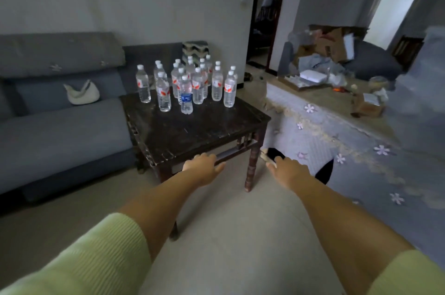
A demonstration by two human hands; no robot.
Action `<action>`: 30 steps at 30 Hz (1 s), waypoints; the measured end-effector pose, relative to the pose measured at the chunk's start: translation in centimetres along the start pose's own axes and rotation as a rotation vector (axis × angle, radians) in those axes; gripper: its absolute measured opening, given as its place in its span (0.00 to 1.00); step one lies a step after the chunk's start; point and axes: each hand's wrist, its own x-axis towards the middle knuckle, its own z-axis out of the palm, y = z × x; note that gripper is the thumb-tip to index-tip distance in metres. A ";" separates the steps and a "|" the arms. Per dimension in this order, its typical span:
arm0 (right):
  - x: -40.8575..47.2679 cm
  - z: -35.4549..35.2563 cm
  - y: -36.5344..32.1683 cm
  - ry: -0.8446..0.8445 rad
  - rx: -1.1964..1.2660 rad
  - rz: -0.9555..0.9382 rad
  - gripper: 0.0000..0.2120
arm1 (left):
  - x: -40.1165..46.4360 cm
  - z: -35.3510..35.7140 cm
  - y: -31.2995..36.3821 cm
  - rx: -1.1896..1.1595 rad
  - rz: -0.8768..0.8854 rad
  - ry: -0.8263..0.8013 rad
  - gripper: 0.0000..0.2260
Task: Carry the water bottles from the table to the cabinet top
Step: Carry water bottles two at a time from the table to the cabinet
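Dim living room, dark wooden table (197, 133) beside a grey sofa (65, 130), water bottles (190, 82) clustered upright at its far side. Left hand (204, 165) and right hand (289, 169) were both relaxed and empty. I'd grab 2 front ones by the body, not the caps.

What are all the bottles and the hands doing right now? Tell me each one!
water bottles: upright, capped, clustered on the far half of the table
blue-label bottle: upright, capped, at the front of the cluster
table: near half bare
left hand: fingers relaxed, holding nothing
right hand: fingers relaxed, holding nothing
white bag: slumped on the sofa
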 end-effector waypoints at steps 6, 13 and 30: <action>9.6 0.7 -6.5 -0.033 -0.029 -0.207 0.26 | 8.3 -1.0 -5.8 -0.078 -0.161 -0.034 0.24; 23.3 -1.4 -13.6 -0.072 -0.039 -0.238 0.25 | 20.8 -4.1 -13.4 -0.114 -0.200 0.013 0.26; 45.2 -1.6 -30.3 -0.174 -0.073 -0.350 0.29 | 41.1 -6.5 -29.1 -0.319 -0.386 0.048 0.24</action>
